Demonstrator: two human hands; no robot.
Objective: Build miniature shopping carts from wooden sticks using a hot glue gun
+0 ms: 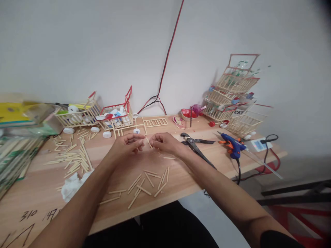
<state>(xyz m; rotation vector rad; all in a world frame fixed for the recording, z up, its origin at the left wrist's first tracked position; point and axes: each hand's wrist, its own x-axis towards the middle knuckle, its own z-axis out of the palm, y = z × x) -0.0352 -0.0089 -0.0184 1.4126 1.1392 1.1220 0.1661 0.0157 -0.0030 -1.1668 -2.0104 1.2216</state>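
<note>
Near the middle of the table my right hand (163,142) pinches a short wooden stick (149,143) between thumb and fingertips. Just left of it, my left hand (128,144) has loosely bent fingers, with its index fingertip close to the stick's upper end. Nothing shows in that hand. Behind the hands lies a flat ladder-like frame of sticks (156,122), beside another partly joined stick frame (129,127). Several loose short sticks (143,190) are scattered in front of me, and a denser heap of sticks (74,156) lies to the left.
Small stick carts stand at the back left, one a red-rimmed cart (115,119). Stacked stick carts (232,89) rise at the right. Pliers (192,143), a blue glue gun (232,144) and a power strip (258,144) lie right. Crumpled tissue (74,186) sits by my left forearm.
</note>
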